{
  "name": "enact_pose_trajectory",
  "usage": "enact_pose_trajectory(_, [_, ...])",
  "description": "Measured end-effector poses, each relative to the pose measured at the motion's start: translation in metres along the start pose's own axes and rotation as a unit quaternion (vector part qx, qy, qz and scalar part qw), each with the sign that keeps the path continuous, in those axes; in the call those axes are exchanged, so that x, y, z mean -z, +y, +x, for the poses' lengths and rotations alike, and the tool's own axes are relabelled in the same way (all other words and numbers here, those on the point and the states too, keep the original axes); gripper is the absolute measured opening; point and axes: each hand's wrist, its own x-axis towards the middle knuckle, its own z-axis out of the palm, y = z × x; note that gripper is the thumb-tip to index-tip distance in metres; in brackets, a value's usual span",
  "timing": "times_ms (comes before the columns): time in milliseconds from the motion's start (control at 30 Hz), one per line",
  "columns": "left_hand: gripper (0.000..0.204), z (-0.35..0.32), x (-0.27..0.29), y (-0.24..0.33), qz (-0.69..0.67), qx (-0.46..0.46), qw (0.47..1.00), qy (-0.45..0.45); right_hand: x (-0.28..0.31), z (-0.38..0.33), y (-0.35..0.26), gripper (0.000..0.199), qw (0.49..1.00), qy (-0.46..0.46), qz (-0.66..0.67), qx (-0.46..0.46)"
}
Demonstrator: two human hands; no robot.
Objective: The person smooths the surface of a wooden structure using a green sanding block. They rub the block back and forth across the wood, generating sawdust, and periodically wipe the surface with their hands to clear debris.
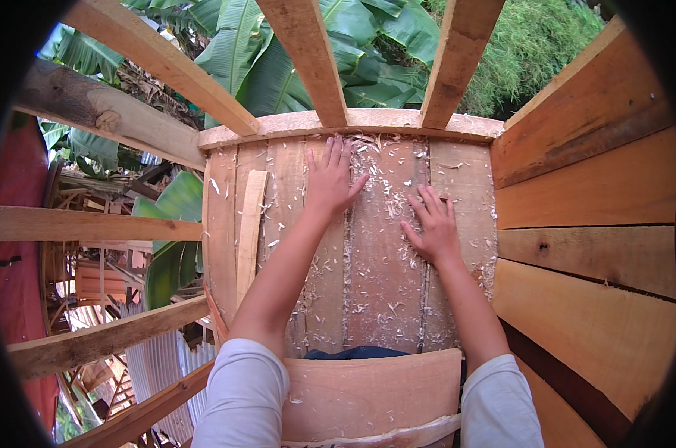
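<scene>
Both of my arms reach forward over a floor of wooden boards (386, 284) strewn with pale wood shavings (375, 160). My left hand (330, 175) lies spread at the far edge, its fingertips close to the wooden rail (383, 119). Lower and to the right, my right hand (433, 228) rests on the boards, fingers apart, among scattered shavings. Neither hand holds anything. A loose wooden strip (251, 231) lies on the boards left of my left forearm. Across the near end, between my arms, is a wide plank (371, 396).
Plank wall (588, 239) rises on the right. Wooden posts (308, 56) stand along the far rail, with banana leaves (278, 67) behind. Open framing bars (99, 224) run along the left side. Beyond them are corrugated sheets (155, 366) and a red cloth or sheet (17, 254).
</scene>
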Motion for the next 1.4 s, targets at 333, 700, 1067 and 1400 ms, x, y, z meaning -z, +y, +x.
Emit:
enact_pose_trajectory(333, [0.079,-0.003,0.006,0.016,0.051,0.030,0.998,-0.037,0.002,0.000,-0.002,0.057,1.000,0.004,0.002,-0.004])
enact_pose_trajectory(700, [0.053,-0.018,0.007,-0.003,0.061,-0.009,0.997,0.049,0.001,0.001,-0.003,0.057,1.000,0.009,-0.007,0.003])
enact_pose_trajectory(1067, [0.073,-0.012,0.001,0.019,0.101,-0.051,0.992,-0.062,0.000,0.000,-0.001,0.057,1.000,0.004,-0.009,0.000])
enact_pose_trajectory(1400, [0.075,-0.009,0.005,0.025,0.094,-0.022,0.993,-0.068,0.000,0.000,0.000,0.057,1.000,0.004,-0.011,-0.003])
